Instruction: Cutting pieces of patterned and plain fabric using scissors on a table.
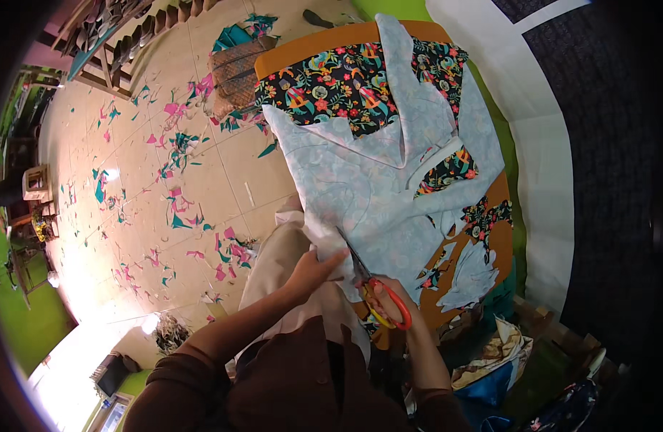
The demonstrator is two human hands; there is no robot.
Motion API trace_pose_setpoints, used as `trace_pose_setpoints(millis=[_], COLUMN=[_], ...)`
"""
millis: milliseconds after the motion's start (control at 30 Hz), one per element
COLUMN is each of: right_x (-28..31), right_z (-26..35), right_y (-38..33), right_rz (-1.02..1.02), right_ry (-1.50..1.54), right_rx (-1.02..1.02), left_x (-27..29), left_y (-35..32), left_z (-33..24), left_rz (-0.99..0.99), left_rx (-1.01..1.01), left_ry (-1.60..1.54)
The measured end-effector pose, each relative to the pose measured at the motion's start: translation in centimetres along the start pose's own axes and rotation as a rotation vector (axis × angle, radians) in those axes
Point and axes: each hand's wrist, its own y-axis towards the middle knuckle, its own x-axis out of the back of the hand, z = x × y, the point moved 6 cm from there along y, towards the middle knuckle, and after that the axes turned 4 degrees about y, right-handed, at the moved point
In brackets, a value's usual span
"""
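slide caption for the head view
Right hand cuts pale blue fabric with orange-handled scissors; left hand holds its edge.

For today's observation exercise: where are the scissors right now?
In the head view, the orange-handled scissors sit low and right of centre, held in the right hand, blades cutting into the pale blue fabric beside the left hand.
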Motion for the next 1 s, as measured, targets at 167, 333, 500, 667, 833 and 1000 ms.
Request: trace_pose_setpoints(millis=[167,333,500,667,833,1000], right_x=[0.1,-0.8,-1.2,-1.8,-1.7,-1.5], right_z=[-0.4,-0.9,-1.6,0.5,0.0,-1.4], right_y=[0.2,0.7,1.2,1.1,1.1,2.1], right_rz=[0.034,0.120,0.038,0.095,0.087,0.027], right_ry=[-0.005,0.042,0.086,0.125,0.154,0.083], right_rx=[-0.006,0.072,0.112,0.013,0.009,0.157], left_x=[3.4,2.8,2.6,3.9,4.5,4.1], left_y=[1.8,1.3,0.6,1.3,1.6,1.1], left_z=[0.5,-1.0,-0.6,0.4,0.0,-2.0], left_rz=[-0.190,-0.152,-0.116,-0.165,-0.150,0.002], left_rx=[-0.056,-0.162,-0.030,-0.085,-0.047,-0.061], left_ry=[-0.314,-0.301,-0.114,-0.134,-0.066,0.107])
